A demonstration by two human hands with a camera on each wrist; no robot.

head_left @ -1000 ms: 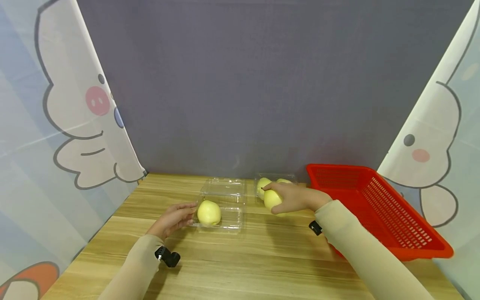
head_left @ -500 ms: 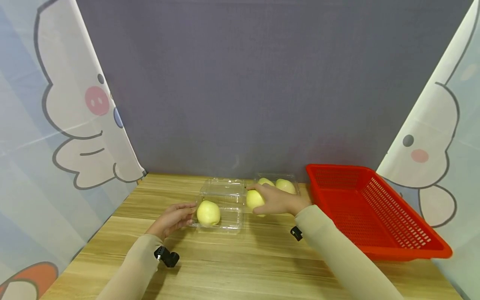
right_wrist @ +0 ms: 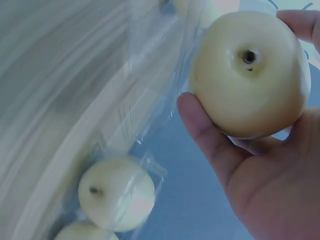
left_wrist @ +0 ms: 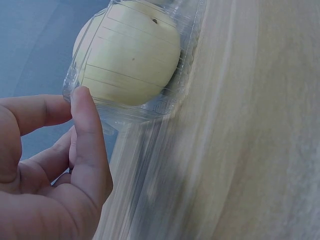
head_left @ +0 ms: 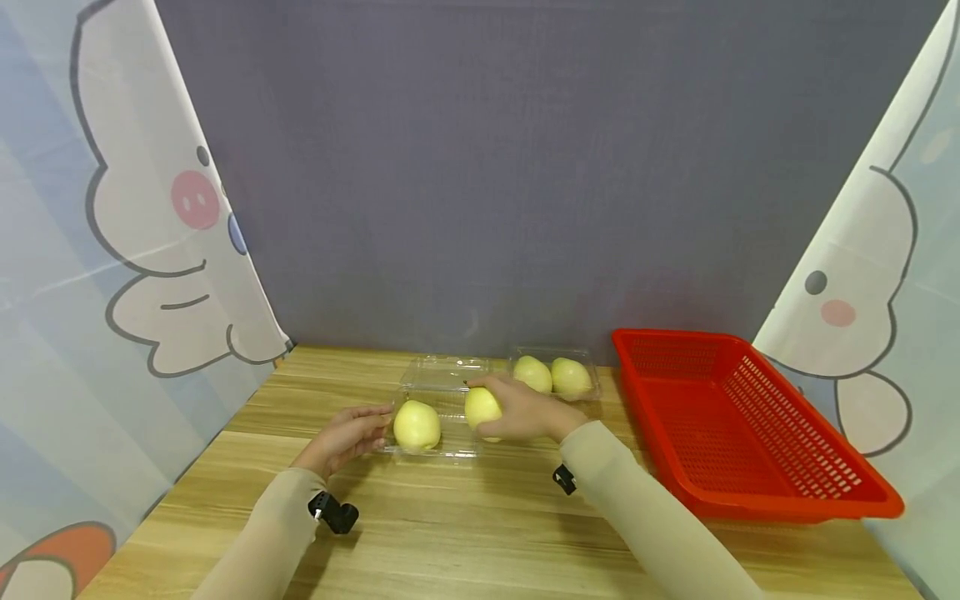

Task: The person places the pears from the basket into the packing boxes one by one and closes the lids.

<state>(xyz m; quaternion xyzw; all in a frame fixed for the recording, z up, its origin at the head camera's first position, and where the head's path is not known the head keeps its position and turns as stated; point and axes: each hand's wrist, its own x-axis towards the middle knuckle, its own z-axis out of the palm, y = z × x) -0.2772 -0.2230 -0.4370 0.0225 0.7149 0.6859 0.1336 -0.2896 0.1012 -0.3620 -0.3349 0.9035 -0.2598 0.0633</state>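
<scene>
A clear plastic box (head_left: pixel 453 455) stands on the table with its lid (head_left: pixel 447 371) folded back. In its left side sits a pale yellow pear (head_left: pixel 417 427), seen through the plastic as a round pear (left_wrist: pixel 127 57) in the left wrist view. My left hand (head_left: pixel 347 439) pinches the box's left edge between thumb and finger. My right hand (head_left: pixel 521 410) grips another yellow pear (head_left: pixel 481 408) over the right side of the box. In the right wrist view, thumb and fingers curl round this pear (right_wrist: pixel 250 80), its dark-spotted end facing the camera.
Behind and to the right stands a second clear box (head_left: pixel 596 388), holding two pears (head_left: pixel 532 375). A red plastic basket (head_left: pixel 787 505) occupies the table's right side. A grey cloth (head_left: pixel 480 183) hangs along the back edge of the wooden table (head_left: pixel 450 533).
My right hand has carried its pear leftward from before the back box to over the near box, uncovering the two pears behind. My left hand has stayed at the box's edge.
</scene>
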